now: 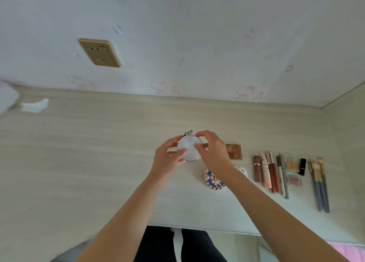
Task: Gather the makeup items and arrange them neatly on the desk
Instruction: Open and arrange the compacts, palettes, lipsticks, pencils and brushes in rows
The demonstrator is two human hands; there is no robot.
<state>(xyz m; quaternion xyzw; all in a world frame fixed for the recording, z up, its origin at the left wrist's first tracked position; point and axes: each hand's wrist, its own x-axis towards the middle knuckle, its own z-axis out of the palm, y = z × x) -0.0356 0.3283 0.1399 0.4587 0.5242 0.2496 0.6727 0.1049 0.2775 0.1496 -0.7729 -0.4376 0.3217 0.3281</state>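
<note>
Holding the round compact (pixel 190 147) between both hands, you have it just above the pale surface (pixel 98 153), a little left of the row of makeup. Your left hand (pixel 167 157) pinches its left edge, thumb lying across the white lid and fingers curled behind the rim; your right hand (pixel 212 152) grips the right edge, thumb on the lid and fingers arched over the top. A small metal clasp or ring (pixel 188 132) sticks out at the far edge of the compact.

Just right of your right hand lies a brown eyeshadow palette (pixel 235 151), partly covered by that hand. Under your right wrist sits a round patterned compact (pixel 213 180) in blue and white, and a second small round case (pixel 242 171) is mostly hidden behind the forearm. Farther right, lying side by side, are lip tubes and pens (pixel 269 173), two small square pans (pixel 293 173), a black lipstick (pixel 302 166) and a bunch of brushes (pixel 320 184).

Motion blur keeps labels unreadable, and whether the compact touches the surface you cannot tell
</note>
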